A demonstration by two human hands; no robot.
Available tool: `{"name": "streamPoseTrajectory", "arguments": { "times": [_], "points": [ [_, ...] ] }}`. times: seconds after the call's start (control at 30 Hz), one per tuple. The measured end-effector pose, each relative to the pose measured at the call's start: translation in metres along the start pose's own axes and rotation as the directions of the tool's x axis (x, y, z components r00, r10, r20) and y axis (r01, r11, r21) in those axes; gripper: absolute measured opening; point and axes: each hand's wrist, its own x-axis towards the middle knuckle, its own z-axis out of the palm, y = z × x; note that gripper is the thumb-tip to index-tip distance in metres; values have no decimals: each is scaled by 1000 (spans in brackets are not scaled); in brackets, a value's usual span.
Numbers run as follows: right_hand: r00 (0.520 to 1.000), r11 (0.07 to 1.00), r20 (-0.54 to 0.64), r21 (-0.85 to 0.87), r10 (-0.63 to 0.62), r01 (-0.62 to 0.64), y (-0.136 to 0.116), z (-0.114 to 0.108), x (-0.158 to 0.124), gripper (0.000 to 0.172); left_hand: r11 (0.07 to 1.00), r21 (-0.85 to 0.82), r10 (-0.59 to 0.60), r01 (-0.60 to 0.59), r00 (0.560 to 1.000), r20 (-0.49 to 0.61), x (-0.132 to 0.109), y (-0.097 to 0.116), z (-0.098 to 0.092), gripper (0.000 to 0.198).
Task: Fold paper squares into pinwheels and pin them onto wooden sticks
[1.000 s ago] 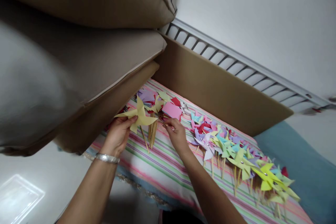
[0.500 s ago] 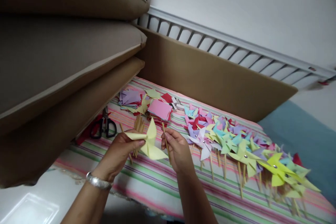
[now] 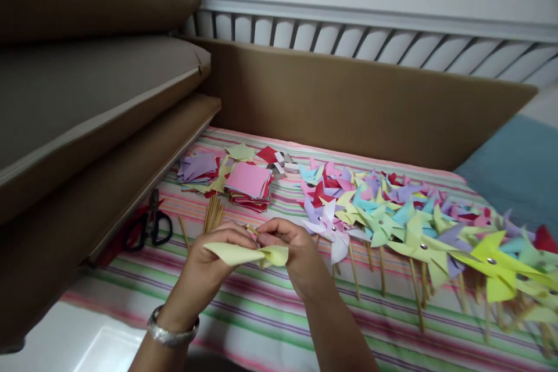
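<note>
Two hands (image 3: 293, 245) nearly closed, pinching yellow pinwheel (image 3: 235, 253) and stick (image 3: 251, 229).

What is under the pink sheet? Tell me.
A paper stack, red and pale edges showing, on striped cloth. The pink sheet covers the faces beneath it, so those cannot be seen.

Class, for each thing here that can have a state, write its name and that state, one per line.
Left hand: closed on the pale yellow pinwheel
Pale yellow pinwheel: curled, partly hidden
Right hand: fingers closed on a stick
Stick: mostly hidden
Scissors: lying down; blade opening unclear
Stick bundle: lying side by side
Pink-topped paper: stacked
Purple-topped paper: stacked unevenly
Pinwheels at right: crowded together, many on visible sticks
Striped cloth: spread out
Cushions: stacked
</note>
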Motion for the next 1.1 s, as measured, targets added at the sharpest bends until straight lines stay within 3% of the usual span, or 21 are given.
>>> {"name": "streamPoseTrajectory", "arguments": {
  "times": [0.23,0.47,0.8,0.97,1.1],
  "points": [
    [995,985,72,-157,-64,75,-1,-6,-4,11,962,236,155,-140,987,-47,-6,3,0,12],
    [985,954,78,-248,-156,170,3,-2,-5,7,937,252,268,-241,960,-80,-10,-4,-4,14],
    [975,939,70,-263,-210,221,7,3,0,9,934,275,274,-229,952,-139,-12,-4,-11,13],
    [990,960,46,-240,-134,141,5,6,-1,8,938,284,247,-198,957,-149,-12,-5,-11,10],
    [988,948,41,-280,-148,153,3,7,-2,8,951,260,215,-169,963,-162,-13,-4,-9,5]
  ]
}}
